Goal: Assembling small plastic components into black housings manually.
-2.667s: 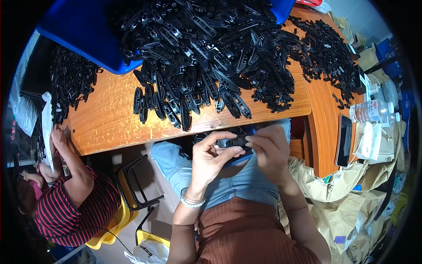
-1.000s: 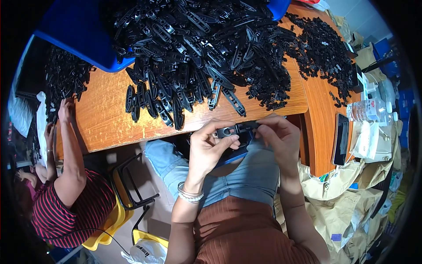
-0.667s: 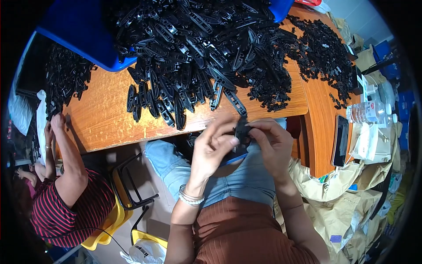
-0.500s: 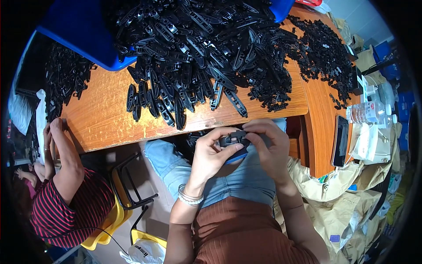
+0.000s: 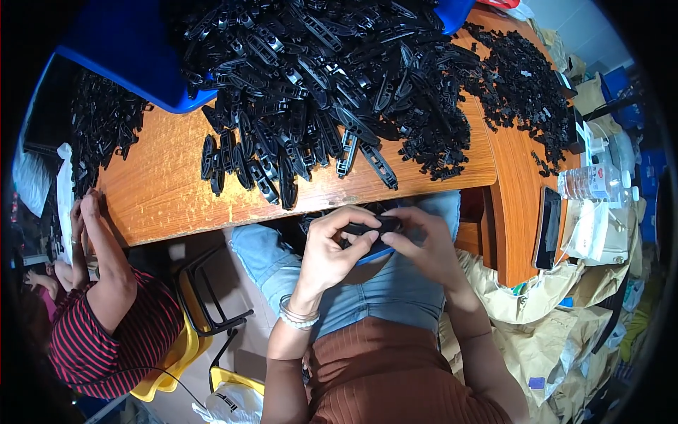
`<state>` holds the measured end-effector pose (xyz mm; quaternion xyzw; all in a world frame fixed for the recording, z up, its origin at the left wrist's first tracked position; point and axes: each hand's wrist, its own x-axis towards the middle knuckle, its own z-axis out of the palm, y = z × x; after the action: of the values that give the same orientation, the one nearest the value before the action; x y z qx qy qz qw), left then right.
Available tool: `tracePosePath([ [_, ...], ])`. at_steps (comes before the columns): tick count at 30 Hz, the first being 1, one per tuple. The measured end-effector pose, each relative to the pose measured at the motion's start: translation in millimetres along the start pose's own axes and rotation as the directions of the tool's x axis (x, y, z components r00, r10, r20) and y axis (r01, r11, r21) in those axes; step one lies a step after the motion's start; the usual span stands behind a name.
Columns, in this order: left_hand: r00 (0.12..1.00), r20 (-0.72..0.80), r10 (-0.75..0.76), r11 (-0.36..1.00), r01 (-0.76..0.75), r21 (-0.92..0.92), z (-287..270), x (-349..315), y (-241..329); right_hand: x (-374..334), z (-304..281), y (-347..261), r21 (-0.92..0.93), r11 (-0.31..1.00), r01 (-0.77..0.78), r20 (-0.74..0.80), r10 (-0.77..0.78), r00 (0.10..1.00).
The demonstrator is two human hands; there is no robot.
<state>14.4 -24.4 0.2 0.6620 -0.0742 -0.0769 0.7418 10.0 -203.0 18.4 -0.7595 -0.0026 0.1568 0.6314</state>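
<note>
Above my lap, just off the table's front edge, I hold a small black plastic part [image 5: 368, 228]. My left hand [image 5: 330, 249] pinches its left side between thumb and fingers. Against its right end, the thumb and fingertips of my right hand [image 5: 426, 247] are closed. My fingers cover much of the part, so its exact shape is hidden. Beyond my hands, a big heap of long black plastic clip-like pieces [image 5: 304, 92] covers the table, several lying loose at its near edge. To its right lies a pile of smaller black pieces [image 5: 438, 145].
A blue bin [image 5: 134, 71] tips over the table [image 5: 162, 191] at the left. More small black parts [image 5: 526, 85] spread at the right, near a phone [image 5: 547, 227] and a clear bottle [image 5: 590, 181]. Another person [image 5: 116, 332] in a striped shirt sits at the left. Brown paper [image 5: 508, 318] lies at right.
The black part has turned in my fingers and now shows less of itself. My left hand has tilted slightly, and my right hand has dropped a little.
</note>
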Motion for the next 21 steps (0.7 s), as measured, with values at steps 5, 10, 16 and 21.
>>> tracePosePath([
  [5, 0.99, 0.069, -0.126, 0.991, 0.122, 0.055, -10.6, -6.3, 1.4, -0.3, 1.6, 19.5, -0.016, 0.998, 0.065, 0.007, -0.065, 0.998],
  [10, 0.974, 0.224, 0.036, 0.911, -0.124, 0.394, -47.3, -7.7, -9.5, 7.0, -10.9, 10.1, -0.212, 0.934, 0.288, 0.061, -0.282, 0.958],
  [16, 0.926, 0.209, 0.315, 0.575, -0.361, 0.734, -1.2, 41.9, 10.3, 58.5, -37.6, 7.6, -0.869, 0.465, 0.17, -0.244, -0.701, 0.67],
  [21, 0.874, 0.393, 0.285, 0.215, -0.458, 0.863, 16.8, 68.7, -3.0, 64.9, -38.2, 16.0, -0.832, 0.501, 0.239, -0.225, -0.698, 0.679],
])
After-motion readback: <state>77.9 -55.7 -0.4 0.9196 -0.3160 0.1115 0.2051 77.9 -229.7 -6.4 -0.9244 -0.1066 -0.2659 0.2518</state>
